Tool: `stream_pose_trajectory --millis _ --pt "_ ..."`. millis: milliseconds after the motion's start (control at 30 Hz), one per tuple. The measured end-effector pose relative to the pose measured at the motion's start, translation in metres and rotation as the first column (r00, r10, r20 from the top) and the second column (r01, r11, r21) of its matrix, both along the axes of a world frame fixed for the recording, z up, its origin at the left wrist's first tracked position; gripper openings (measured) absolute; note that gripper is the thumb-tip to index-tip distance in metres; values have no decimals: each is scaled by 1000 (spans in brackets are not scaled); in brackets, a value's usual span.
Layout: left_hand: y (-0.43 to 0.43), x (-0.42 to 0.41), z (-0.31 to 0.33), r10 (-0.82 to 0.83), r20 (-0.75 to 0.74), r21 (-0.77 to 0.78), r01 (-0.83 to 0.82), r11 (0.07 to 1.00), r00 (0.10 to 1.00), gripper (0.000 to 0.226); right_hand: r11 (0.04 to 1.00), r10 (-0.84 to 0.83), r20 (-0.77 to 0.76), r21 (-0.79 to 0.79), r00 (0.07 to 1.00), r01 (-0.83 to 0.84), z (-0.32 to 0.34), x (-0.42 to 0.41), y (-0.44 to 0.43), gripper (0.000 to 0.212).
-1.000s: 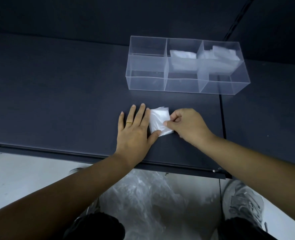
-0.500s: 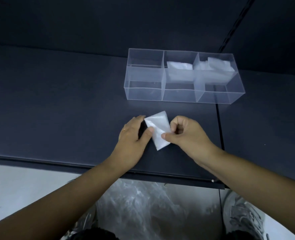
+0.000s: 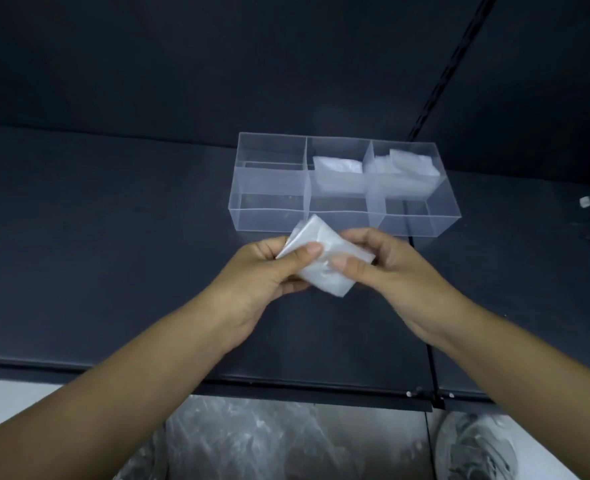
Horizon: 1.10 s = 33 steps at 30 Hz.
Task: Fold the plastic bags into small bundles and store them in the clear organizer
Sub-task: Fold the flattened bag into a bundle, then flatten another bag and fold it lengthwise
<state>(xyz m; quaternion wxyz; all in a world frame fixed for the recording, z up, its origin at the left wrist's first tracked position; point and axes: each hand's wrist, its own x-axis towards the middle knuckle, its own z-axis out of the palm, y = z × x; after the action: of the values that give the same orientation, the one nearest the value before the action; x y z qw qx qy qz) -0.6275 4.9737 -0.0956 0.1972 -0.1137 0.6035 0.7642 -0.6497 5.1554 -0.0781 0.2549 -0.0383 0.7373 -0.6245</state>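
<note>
Folded bag [image 3: 326, 271]: now being lifted off the counter [image 3: 113, 237], no longer pressed flat, and being gripped by left hand [image 3: 262, 275] and right hand [image 3: 387, 265] just in front of the organizer [image 3: 269, 195], storing judged next.

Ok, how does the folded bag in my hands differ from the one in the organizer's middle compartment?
The folded bag in hand is pinched between the left hand and right hand, tilted, in front of the clear organizer; the middle-compartment bag sits inside, untouched. The held one is seen bare, the stored one through clear walls. Both are whitish folded plastic.
</note>
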Motion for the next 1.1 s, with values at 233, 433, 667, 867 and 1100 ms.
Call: stream_pose_trajectory --millis 233,433,667,867,1100 --pt "0 -45 -2 225 -411 -392 -394 832 883 7 921 -374 -59 98 926 378 5 -97 -3 22" --pt "-21 -40 -44 -452 -351 -935 -286 208 820 53 727 -264 -391 519 881 449 -39 -185 -27 21" --pt "-28 -24 -58 -598 -194 -973 -228 20 778 70 291 -41 -508 818 860 497 -44 -198 -30 49" --pt "-44 36 -72 -555 -163 -986 -145 77 816 75 515 115 -784 573 610 638 -26 -128 -42 45" --pt "-76 99 -93 -592 -37 -991 -106 -82 805 76 609 775 -583 586 245 -534 -77 132 -40 19"
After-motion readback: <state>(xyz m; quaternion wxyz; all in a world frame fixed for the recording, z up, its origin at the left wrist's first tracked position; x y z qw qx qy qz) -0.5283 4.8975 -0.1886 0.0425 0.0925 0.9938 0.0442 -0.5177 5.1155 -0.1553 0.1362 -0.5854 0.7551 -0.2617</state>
